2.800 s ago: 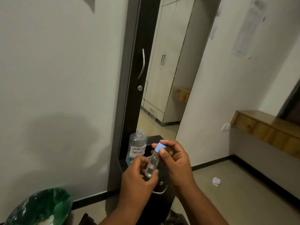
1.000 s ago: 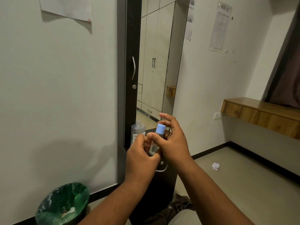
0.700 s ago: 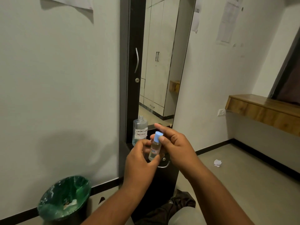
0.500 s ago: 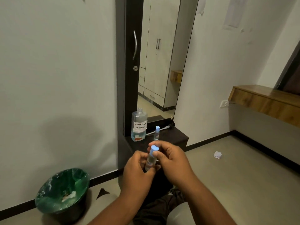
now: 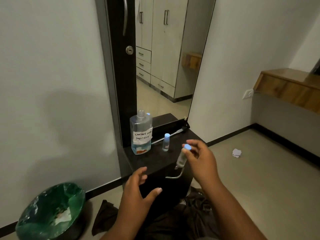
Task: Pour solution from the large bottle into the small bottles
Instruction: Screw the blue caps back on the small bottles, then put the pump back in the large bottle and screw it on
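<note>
Nearest the camera, the left hand [image 5: 138,186] hovers empty below the front edge of the dark cabinet top [image 5: 155,161], fingers spread and clamped on nothing. Slightly beyond, the right hand [image 5: 201,160] pinches a small capped bottle [image 5: 182,155] by its blue cap end, body hanging tilted just above the cabinet's front right corner; this reads as a finished bottle being lowered to rest, which would explain the free left hand. Farther back, a second small bottle [image 5: 166,142], also capped, stands upright mid-top, near the large bottle [image 5: 141,135]. That bottle, labelled contact lens solution, stands uncapped against the mirror [image 5: 166,66], low on liquid, presumably left open for further pouring. A thin white rod [image 5: 170,135] lies behind the standing bottle. Obstructions: the drawer handle [image 5: 174,175] beneath the held bottle; dark cloth [image 5: 188,215] and a green-lined bin [image 5: 50,212] on the floor.
</note>
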